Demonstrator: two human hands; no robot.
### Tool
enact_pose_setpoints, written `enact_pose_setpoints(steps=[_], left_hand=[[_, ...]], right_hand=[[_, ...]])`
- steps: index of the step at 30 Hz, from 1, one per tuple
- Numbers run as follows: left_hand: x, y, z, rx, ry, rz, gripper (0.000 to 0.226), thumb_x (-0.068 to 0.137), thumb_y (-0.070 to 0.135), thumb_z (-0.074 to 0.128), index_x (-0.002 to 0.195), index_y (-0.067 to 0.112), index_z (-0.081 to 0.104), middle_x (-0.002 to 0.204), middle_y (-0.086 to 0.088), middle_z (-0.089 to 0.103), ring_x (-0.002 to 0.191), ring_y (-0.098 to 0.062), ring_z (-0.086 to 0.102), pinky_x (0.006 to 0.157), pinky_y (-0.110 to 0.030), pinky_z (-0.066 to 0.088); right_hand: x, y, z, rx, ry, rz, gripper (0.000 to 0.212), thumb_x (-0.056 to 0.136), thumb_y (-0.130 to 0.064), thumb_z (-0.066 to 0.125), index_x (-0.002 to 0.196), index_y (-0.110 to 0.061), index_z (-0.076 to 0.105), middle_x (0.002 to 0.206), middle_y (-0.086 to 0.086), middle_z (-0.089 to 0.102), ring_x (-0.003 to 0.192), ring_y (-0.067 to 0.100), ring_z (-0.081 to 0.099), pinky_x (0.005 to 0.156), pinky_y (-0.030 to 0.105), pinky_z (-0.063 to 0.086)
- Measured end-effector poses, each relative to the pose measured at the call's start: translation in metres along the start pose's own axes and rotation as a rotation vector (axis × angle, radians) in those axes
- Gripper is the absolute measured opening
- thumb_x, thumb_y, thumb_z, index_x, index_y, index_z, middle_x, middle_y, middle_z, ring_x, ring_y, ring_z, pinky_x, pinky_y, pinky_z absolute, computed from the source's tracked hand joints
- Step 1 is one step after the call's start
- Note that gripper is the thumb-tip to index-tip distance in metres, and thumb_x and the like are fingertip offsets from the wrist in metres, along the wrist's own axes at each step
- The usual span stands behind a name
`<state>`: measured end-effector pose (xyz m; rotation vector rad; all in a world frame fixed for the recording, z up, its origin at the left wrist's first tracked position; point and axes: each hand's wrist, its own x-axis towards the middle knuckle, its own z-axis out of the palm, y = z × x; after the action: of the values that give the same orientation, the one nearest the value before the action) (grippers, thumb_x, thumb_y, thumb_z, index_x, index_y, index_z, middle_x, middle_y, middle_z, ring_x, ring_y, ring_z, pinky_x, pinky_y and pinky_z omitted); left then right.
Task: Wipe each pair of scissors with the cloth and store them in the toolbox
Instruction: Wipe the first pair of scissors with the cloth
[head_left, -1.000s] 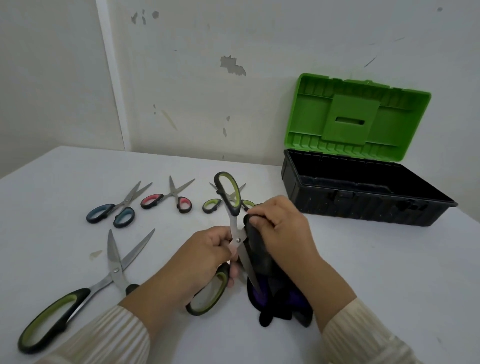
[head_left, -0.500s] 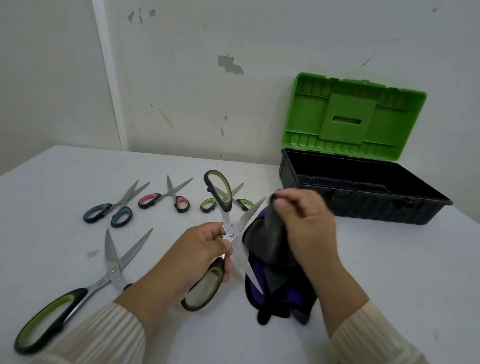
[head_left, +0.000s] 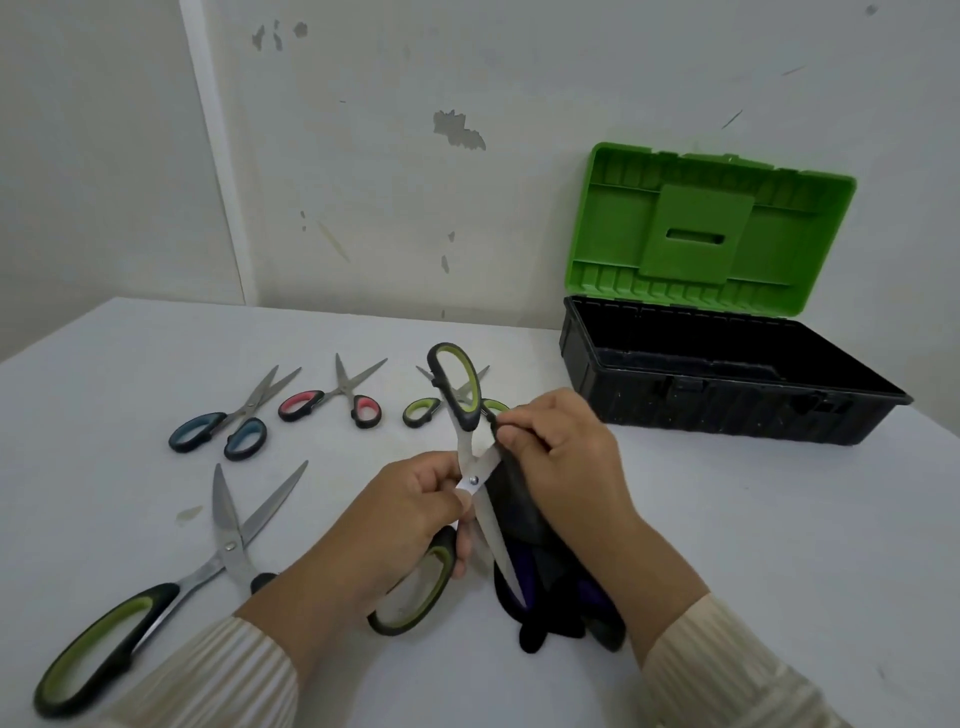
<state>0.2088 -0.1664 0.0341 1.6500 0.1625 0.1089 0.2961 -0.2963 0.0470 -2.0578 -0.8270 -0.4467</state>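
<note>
One green-handled scissors (head_left: 470, 467) pinched at the pivot in my left hand (head_left: 400, 525), above the table's (head_left: 753, 545) near middle, my right hand (head_left: 561, 457) gripped the one dark cloth (head_left: 550, 587) against a blade, four pairs lay left, big green pair (head_left: 156, 587), blue pair (head_left: 228, 426), red pair (head_left: 332, 402), small green pair (head_left: 422, 410), one open toolbox (head_left: 727, 405) stood back right, white tabletop lay between.

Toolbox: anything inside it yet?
Nothing shows inside the open toolbox: only bare black inner walls and some floor. Its front wall hides the near part of the floor, which cannot be checked.

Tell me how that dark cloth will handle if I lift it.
Probably floppy: the cloth sags in folds below the right hand. Likely light, since a finger pinch holds its top up. Being soft and crumpled, it is unlikely to roll.
</note>
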Motion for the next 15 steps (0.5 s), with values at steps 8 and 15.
enact_pose_setpoints(steps=[8,15], left_hand=[[-0.002,0.001,-0.004,0.022,-0.047,-0.022,0.016,0.091,-0.003,0.044,0.091,-0.006,0.06,0.055,-0.014,0.056,0.046,-0.023,0.052,0.053,-0.029,0.049],[0.004,0.007,-0.018,-0.226,0.308,-0.023,0.015,0.082,0.002,0.055,0.071,0.003,0.065,0.061,-0.014,0.059,0.058,-0.025,0.051,0.059,-0.033,0.043]], right_hand=[[0.006,0.013,0.0,-0.004,0.058,0.041,0.009,0.082,-0.012,0.063,0.084,-0.012,0.072,0.084,-0.005,0.052,0.079,-0.016,0.046,0.073,-0.003,0.03],[0.006,0.036,-0.031,0.095,0.02,0.37,0.025,0.08,-0.008,0.06,0.081,-0.031,0.068,0.09,-0.005,0.064,0.078,0.003,0.057,0.076,0.021,0.045]])
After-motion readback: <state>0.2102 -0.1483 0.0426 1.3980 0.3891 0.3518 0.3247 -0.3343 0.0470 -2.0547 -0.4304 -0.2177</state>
